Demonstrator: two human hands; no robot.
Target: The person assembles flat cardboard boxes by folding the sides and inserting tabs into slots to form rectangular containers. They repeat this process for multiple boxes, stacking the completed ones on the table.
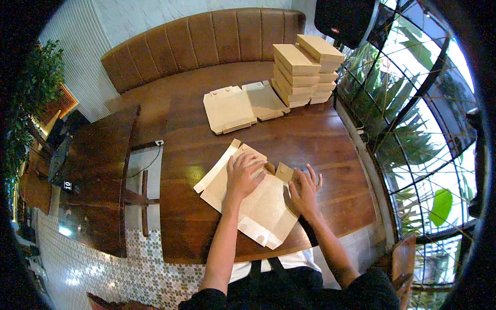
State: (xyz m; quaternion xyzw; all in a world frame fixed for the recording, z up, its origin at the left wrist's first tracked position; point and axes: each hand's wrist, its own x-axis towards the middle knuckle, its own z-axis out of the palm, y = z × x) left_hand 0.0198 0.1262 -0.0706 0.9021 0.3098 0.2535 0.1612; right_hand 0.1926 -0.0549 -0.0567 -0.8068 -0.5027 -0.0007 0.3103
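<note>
So the piece being worked on is one plain brown cardboard box blank [263,201], mostly flattened out and lying at a slant on the near part of the dark, glossy wooden bench [191,227]. It's got creased panels, a long pale flap [217,165] along its upper left edge, a curved cut at the near end, and a small tab [283,172] sticking up by the right hand [306,194].

Two hands on it: the left hand [244,175] is laid over the upper part with fingers curved, the right is at the right edge with fingers spread. Can't tell whether either grip is actually pinching the card.

Further back there's one spread of flat cardboard [230,108] showing two big panels, plus two stacks of closed boxes [297,59], maybe five high each, but the lower layers overlap.
</note>
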